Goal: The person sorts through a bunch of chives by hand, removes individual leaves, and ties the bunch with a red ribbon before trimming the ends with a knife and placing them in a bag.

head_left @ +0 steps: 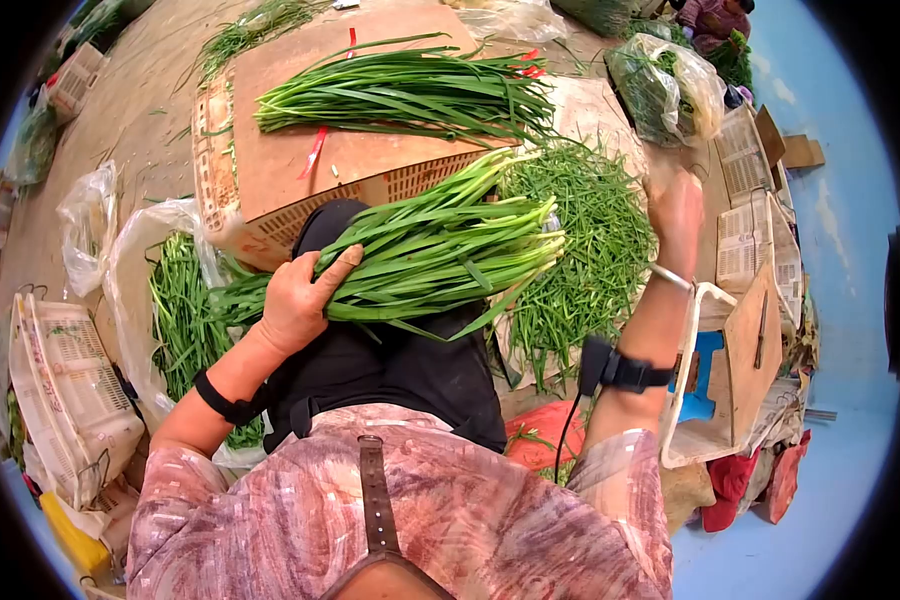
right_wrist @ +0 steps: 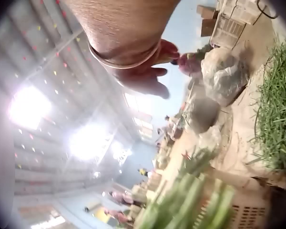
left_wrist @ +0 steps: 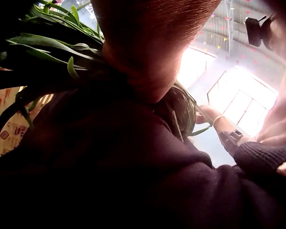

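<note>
Across the lap lies a loose bunch of garlic chives [head_left: 440, 240], pale cut ends to the right and leaves trailing left. My left hand [head_left: 298, 297] grips it near the leafy side, thumb and finger over the top. In the left wrist view dark leaves [left_wrist: 52, 47] stick out beyond the shadowed wrist. My right hand [head_left: 676, 215] is off to the right, blurred, away from the bunch. Its fingers [right_wrist: 157, 74] look loosely bent and spread in the right wrist view. Another bunch of chives [head_left: 410, 95] lies on a brown board [head_left: 270, 170] over a crate.
A heap of short chive trimmings [head_left: 580, 250] spreads right of the knees. More chives fill a clear plastic bag [head_left: 180, 310] at the left. White crates [head_left: 75, 385] stand on both sides. Red ties [head_left: 315, 150] lie on the board. A stuffed plastic bag [head_left: 665, 90] sits at the back right.
</note>
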A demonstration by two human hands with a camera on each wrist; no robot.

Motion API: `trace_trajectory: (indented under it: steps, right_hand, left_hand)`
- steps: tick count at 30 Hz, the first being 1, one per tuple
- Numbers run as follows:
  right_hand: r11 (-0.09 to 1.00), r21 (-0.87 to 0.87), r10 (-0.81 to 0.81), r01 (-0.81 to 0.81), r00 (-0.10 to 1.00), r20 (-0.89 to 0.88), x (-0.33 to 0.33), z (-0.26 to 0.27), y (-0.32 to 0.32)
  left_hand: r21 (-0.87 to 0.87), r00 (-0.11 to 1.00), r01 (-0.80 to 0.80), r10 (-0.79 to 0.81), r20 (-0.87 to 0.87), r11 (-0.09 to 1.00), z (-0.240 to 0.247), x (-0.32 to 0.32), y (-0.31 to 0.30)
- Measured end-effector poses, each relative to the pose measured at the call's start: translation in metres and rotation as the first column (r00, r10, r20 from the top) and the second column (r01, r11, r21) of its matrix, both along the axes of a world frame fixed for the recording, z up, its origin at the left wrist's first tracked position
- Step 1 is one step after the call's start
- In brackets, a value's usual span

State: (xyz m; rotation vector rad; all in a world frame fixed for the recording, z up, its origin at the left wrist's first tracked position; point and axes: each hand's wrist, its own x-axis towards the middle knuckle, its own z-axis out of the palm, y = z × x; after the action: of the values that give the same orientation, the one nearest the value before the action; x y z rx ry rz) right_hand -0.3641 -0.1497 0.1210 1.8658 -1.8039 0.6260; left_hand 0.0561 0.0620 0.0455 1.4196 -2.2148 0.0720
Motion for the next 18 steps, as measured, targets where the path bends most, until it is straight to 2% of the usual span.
trace_trajectory:
  steps: [1, 2, 4, 5, 6, 7, 8, 9, 11, 12, 14, 15, 17, 18]
  right_hand:
    - [0.984, 0.134, 0.093, -0.122, 0.974, 0.206, 0.015, 0.005, 0.015]
    - [0.933, 0.239, 0.151, -0.267, 0.898, 0.413, 0.034, 0.01, 0.026]
    - [0.747, 0.235, 0.328, -0.622, 0.651, 0.684, 0.086, 0.023, 0.049]
    - [0.696, 0.292, 0.366, -0.656, 0.674, 0.641, 0.106, 0.024, 0.05]
    - [0.657, 0.377, 0.465, -0.653, 0.744, 0.479, 0.119, 0.016, 0.043]
    - [0.598, 0.547, 0.487, -0.587, 0.807, 0.334, 0.127, 0.001, 0.033]
    - [0.493, 0.752, 0.441, -0.438, 0.871, 0.217, 0.137, -0.009, 0.023]
    - [0.419, 0.783, 0.497, -0.46, 0.838, 0.227, 0.143, -0.017, 0.018]
    - [0.254, 0.729, 0.607, -0.635, 0.692, 0.391, 0.148, -0.031, 0.012]
    - [0.245, 0.732, 0.608, -0.636, 0.689, 0.395, 0.153, -0.033, 0.012]
    - [0.234, 0.832, 0.578, -0.504, 0.76, 0.298, 0.161, -0.034, 0.011]
    - [0.234, 0.833, 0.576, -0.502, 0.762, 0.297, 0.161, -0.039, 0.012]
    - [0.351, 0.662, 0.542, -0.662, 0.72, 0.433, 0.16, -0.049, 0.016]
    - [0.437, 0.623, 0.528, -0.649, 0.746, 0.406, 0.159, -0.044, 0.021]
  left_hand:
    - [-0.005, 1.0, -0.004, 0.004, 0.008, 1.0, -0.001, -0.001, -0.001]
    - [-0.004, 1.0, -0.011, 0.011, 0.005, 1.0, -0.003, -0.002, -0.004]
    - [-0.012, 1.0, 0.01, -0.01, 0.004, 1.0, -0.005, -0.003, -0.003]
    - [-0.005, 1.0, 0.015, -0.015, 0.007, 1.0, -0.005, -0.003, -0.002]
    - [-0.009, 1.0, 0.016, -0.016, 0.015, 1.0, -0.005, -0.004, -0.002]
    - [-0.019, 1.0, 0.018, -0.018, 0.022, 1.0, -0.005, -0.004, -0.004]
    - [-0.025, 1.0, 0.021, -0.02, 0.021, 0.999, -0.005, -0.005, -0.004]
    - [-0.04, 0.999, 0.015, -0.013, 0.03, 0.999, -0.005, -0.005, -0.003]
    - [-0.047, 0.999, -0.006, 0.007, 0.037, 0.999, -0.006, -0.004, 0.0]
    - [-0.043, 0.999, -0.005, 0.007, 0.044, 0.999, -0.007, -0.003, 0.0]
    - [-0.038, 0.999, 0.001, 0.001, 0.05, 0.999, -0.006, -0.004, 0.001]
    - [-0.056, 0.999, -0.001, 0.003, 0.041, 0.998, -0.005, -0.005, 0.0]
    - [-0.078, 1.0, -0.007, 0.009, 0.028, 0.997, -0.005, -0.004, -0.001]
    - [-0.058, 1.0, -0.006, 0.008, 0.022, 0.998, -0.005, -0.003, -0.001]
